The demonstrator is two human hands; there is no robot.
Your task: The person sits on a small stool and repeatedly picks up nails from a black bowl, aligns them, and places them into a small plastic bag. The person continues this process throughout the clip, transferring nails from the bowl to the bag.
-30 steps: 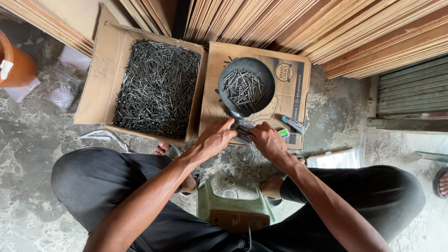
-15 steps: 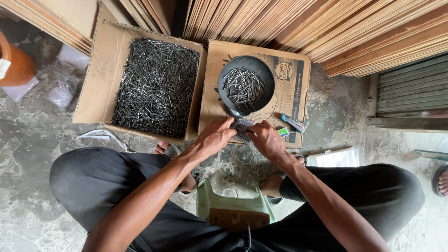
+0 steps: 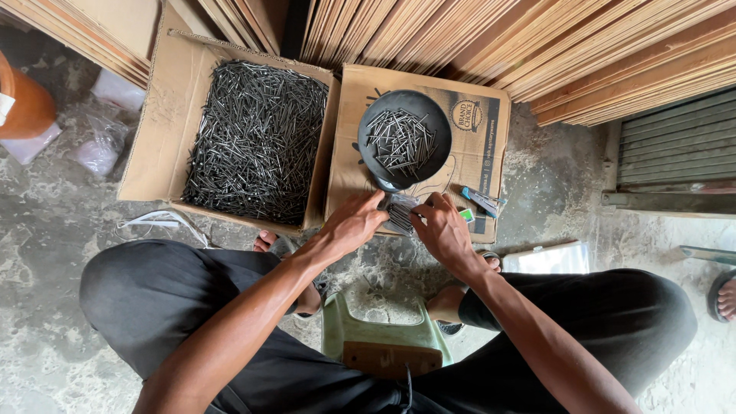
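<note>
My left hand [image 3: 354, 224] and my right hand [image 3: 441, 228] meet over a small clear packet of dark nails [image 3: 399, 211], both gripping it at the near edge of a flat cardboard box [image 3: 468, 165]. Just beyond the packet sits a round black pan [image 3: 404, 141] with a loose heap of nails in it. To the left stands an open cardboard box [image 3: 165, 115] filled with several dark nails [image 3: 257, 142].
A small green and blue packet [image 3: 479, 203] lies right of my right hand. Stacked wooden boards [image 3: 537, 46] lean at the back. A green plastic stool [image 3: 383, 337] is under me. Clear plastic bags [image 3: 100, 149] lie left; another person's foot [image 3: 724, 295] is at the right edge.
Both hands stay on the nail packet. My right hand's fingers have shifted slightly up along it; the view has drifted a little.
</note>
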